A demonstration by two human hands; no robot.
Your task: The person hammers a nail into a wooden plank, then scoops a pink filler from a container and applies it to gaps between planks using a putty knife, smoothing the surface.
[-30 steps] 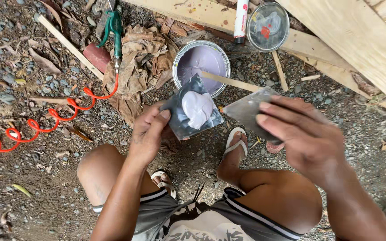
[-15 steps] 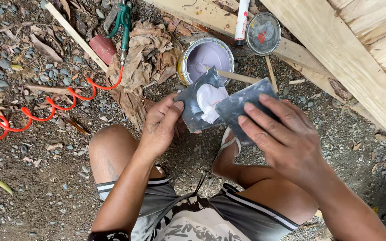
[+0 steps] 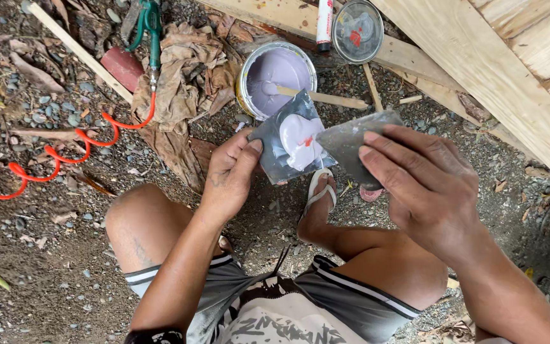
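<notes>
The pale wooden planks (image 3: pixel 479 64) run off the top and right edges, so you cannot see what structure they belong to. Below them lies gravel ground (image 3: pixel 46 255) scattered with dry leaves. Your bare legs and grey striped shorts (image 3: pixel 345 299) fill the bottom of the view; your left foot is out of sight behind your left forearm, and only the right foot in a white sandal (image 3: pixel 319 191) shows, partly under the board you hold.

A crumpled brown rag (image 3: pixel 186 83) lies on the gravel beside the open tin (image 3: pixel 278 76) of pale lilac putty, with a wooden stir stick (image 3: pixel 326 99) resting in it. The tin's round lid (image 3: pixel 359 30) lies on a plank beside a white tube (image 3: pixel 324 22) whose top is cut off by the frame. An orange coiled air hose (image 3: pixel 52 159) leads to a green air tool (image 3: pixel 151 32), only partly in view at the top edge.

Your right hand (image 3: pixel 428 185) grips a grey, putty-smeared scraper (image 3: pixel 351 143); the fingers cover its rear part, so whether it has a handle cannot be told. Its near edge sits at the putty blob, though actual contact is hard to judge.

Your left hand (image 3: pixel 230 172) pinches the corner of a small grey mixing board (image 3: pixel 281 150), thumb on top. On it lies a whitish blob of putty (image 3: pixel 300 137) with a small red streak, held in front of your knees, just below the tin.
</notes>
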